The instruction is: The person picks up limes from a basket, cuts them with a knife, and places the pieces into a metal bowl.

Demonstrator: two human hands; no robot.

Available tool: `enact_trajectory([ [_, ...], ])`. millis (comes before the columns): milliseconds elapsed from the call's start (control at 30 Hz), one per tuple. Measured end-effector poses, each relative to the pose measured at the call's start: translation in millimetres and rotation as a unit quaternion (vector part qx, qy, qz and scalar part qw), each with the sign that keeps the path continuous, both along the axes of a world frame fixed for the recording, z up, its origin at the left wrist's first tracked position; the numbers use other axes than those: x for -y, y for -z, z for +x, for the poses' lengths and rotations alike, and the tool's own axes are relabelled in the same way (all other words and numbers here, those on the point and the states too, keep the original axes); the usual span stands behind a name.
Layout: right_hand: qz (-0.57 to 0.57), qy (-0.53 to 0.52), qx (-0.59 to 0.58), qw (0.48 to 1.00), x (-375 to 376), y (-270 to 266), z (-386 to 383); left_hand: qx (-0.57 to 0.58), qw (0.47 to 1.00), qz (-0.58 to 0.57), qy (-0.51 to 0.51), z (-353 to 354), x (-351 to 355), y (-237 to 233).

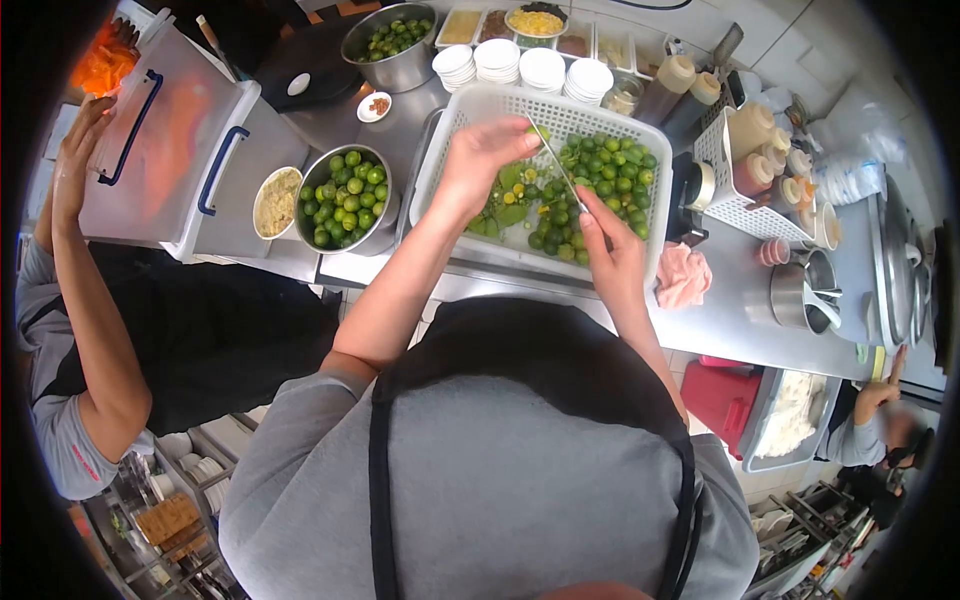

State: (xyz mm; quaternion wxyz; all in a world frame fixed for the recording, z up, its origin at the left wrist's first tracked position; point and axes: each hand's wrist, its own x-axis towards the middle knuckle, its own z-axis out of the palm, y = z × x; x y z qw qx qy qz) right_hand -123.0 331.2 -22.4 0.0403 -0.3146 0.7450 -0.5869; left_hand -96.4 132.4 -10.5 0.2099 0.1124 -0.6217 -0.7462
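My right hand (612,240) grips a knife (562,172) by its lower end, the thin blade pointing up and left. My left hand (488,165) is raised over the basket, its fingers pinched around a small green lime (541,132) that the blade touches or passes in front of. Below both hands is a white perforated plastic basket (652,215). Whole limes (610,170) fill its right side, while leaves and yellowish cut bits (512,192) lie to the left.
A steel pot of limes (345,198) and a bowl of pale chopped food (277,203) stand left. Behind are another lime pot (390,40) and stacked white cups (497,62). Sauce bottles (752,130) and a pink cloth (684,275) are right. A co-worker's arm (75,190) handles a bin.
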Motion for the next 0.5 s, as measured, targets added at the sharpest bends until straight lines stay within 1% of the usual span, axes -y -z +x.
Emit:
enact_trajectory([
  [67,0.007,-0.003,0.004,1.0,-2,-2,1,0.004,0.993,0.114,0.033,0,3,-4],
  [100,0.016,-0.004,0.007,1.0,-3,-1,1,0.005,0.987,0.153,0.044,-1,8,-2],
  [133,0.019,-0.007,0.01,1.0,-5,2,0,0.007,0.987,0.156,0.041,-3,10,1],
  [200,0.015,0.001,-0.025,1.0,-9,12,-2,-0.014,0.977,0.209,0.038,-7,16,6],
  [267,0.039,-0.001,-0.014,0.999,-17,20,-4,0.005,0.977,0.215,0.015,-13,24,13],
  [333,0.063,0.02,0.065,0.996,-23,26,-4,0.024,0.979,0.199,0.038,-19,37,19],
  [367,0.063,0.027,0.055,0.996,-26,30,-6,0.039,0.973,0.214,0.08,-24,47,28],
  [400,0.066,0.024,0.057,0.996,-27,32,-7,0.04,0.972,0.216,0.076,-31,50,41],
  [433,0.059,0.029,0.075,0.995,-27,32,-8,0.112,0.985,0.102,0.088,-40,50,53],
  [467,0.051,0.035,0.092,0.994,-27,31,-9,0.183,0.978,-0.015,0.098,-46,47,67],
  [500,0.067,0.036,0.107,0.991,-27,26,-9,0.229,0.948,-0.188,0.113,-48,42,73],
])
